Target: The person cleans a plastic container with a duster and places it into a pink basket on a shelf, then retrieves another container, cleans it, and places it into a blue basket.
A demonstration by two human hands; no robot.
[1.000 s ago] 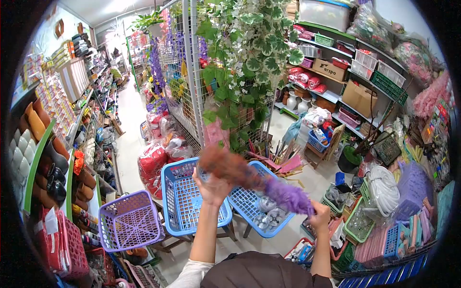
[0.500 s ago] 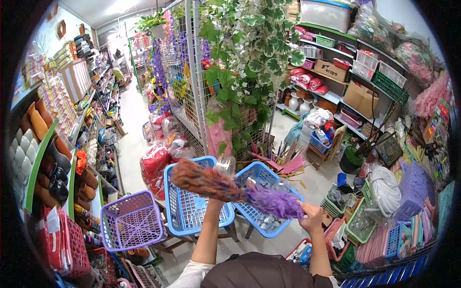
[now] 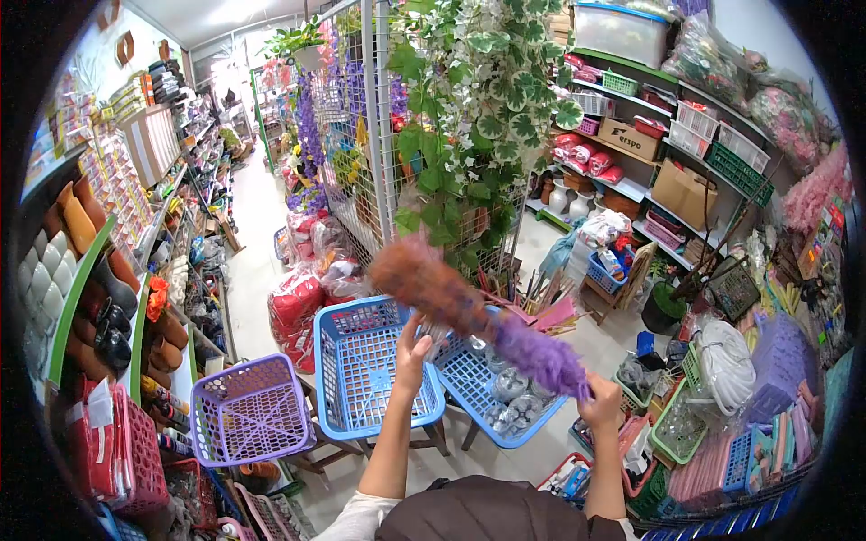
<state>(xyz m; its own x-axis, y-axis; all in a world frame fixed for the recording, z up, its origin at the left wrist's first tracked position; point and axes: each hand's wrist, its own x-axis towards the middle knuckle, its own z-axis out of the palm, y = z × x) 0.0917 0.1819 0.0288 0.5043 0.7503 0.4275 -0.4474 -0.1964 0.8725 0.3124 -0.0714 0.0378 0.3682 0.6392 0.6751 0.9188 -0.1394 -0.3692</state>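
Observation:
My right hand (image 3: 600, 402) is closed around the purple end of a long fluffy duster (image 3: 483, 316). The duster slants up to the left, and its orange-brown end is smeared by motion. My left hand (image 3: 411, 356) is raised over the blue baskets, thumb and fingers curved at a clear glass (image 3: 438, 339), which the duster partly covers. Below the duster, a blue basket (image 3: 469, 424) holds several round clear glass pieces (image 3: 516, 410). Another blue basket (image 3: 336, 417) stands to its left, under my left forearm.
A purple basket (image 3: 200, 424) stands at the left. Hanging green vines (image 3: 451, 171) cover a white mesh rack (image 3: 379, 117) ahead. Crowded shelves (image 3: 645, 194) and piled baskets (image 3: 681, 424) fill the right side. Red plastic-wrapped bundles (image 3: 293, 311) lie beside the aisle.
The duster has swung right and down with my right hand, its orange end now above my left hand. The left hand's fingers have come into sight. The camera view has shifted slightly.

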